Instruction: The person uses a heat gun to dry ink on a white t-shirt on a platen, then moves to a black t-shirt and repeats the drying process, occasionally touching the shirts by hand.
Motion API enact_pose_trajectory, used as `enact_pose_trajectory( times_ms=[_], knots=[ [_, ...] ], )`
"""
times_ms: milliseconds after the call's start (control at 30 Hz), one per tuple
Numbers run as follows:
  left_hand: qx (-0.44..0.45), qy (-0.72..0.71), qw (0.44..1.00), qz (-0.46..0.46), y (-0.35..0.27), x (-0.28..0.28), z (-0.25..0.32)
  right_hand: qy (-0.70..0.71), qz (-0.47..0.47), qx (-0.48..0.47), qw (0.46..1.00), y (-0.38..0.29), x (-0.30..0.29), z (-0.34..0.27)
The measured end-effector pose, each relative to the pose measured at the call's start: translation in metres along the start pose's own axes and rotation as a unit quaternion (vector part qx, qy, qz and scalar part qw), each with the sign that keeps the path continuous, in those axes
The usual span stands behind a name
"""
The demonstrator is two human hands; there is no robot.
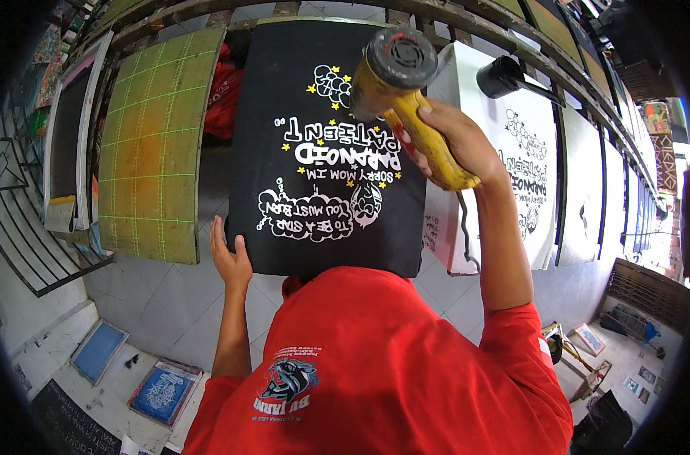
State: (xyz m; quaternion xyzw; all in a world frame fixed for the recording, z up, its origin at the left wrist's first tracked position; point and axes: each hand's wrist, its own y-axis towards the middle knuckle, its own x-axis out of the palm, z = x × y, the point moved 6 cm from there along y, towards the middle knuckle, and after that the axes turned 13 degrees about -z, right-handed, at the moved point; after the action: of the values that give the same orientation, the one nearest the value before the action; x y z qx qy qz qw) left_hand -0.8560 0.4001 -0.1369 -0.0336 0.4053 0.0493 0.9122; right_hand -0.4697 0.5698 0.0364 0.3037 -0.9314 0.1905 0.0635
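Observation:
A black T-shirt (274,148) with white lettering and small yellow stars lies stretched over a flat board in front of me. My right hand (464,136) grips the handle of a yellow heat gun (436,151), its round dark vented rear end turned up toward the camera. The gun hangs over the shirt's right part and hides some of the print. From its handle a dark cord (465,227) runs down. At the shirt's near left corner is my left hand (231,259), empty, fingers extended and thumb apart against the edge.
To the right, a white printed shirt (476,131) carries a black cup with a long handle (498,77). A yellow-green gridded board (157,148) and a framed screen (75,136) stand left. Blue screen frames (166,392) lean behind, beside the tiled floor (146,307).

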Motion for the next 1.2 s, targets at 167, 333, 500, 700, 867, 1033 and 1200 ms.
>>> enact_pose_trajectory(
  times_ms=[167, 333, 500, 700, 867, 1033, 1200],
  knots=[
    [0.006, 0.018, 1.0, 0.005, -0.001, 0.0, 0.001, 0.001, -0.029, 0.016, 0.999, 0.013, -0.009, 0.004],
    [-0.003, 0.011, 1.0, -0.006, 0.0, 0.0, -0.002, -0.002, -0.001, 0.025, 1.0, 0.009, -0.01, 0.0],
    [-0.008, 0.013, 1.0, -0.011, -0.001, 0.001, -0.002, -0.01, -0.026, 0.046, 0.999, 0.009, -0.01, 0.001],
    [-0.016, 0.008, 1.0, -0.018, 0.0, 0.004, -0.008, 0.04, 0.034, -0.001, 0.999, 0.0, -0.009, 0.008],
    [-0.01, 0.012, 1.0, -0.026, 0.001, 0.002, -0.005, 0.006, 0.06, 0.018, 0.998, -0.013, -0.003, 0.001],
    [-0.007, -0.001, 1.0, -0.02, 0.0, 0.003, -0.008, 0.028, 0.093, 0.005, 0.995, -0.038, 0.006, 0.009],
    [-0.007, -0.009, 1.0, -0.017, -0.001, 0.003, -0.007, 0.048, 0.118, 0.007, 0.992, -0.051, 0.007, 0.02]
  ],
)
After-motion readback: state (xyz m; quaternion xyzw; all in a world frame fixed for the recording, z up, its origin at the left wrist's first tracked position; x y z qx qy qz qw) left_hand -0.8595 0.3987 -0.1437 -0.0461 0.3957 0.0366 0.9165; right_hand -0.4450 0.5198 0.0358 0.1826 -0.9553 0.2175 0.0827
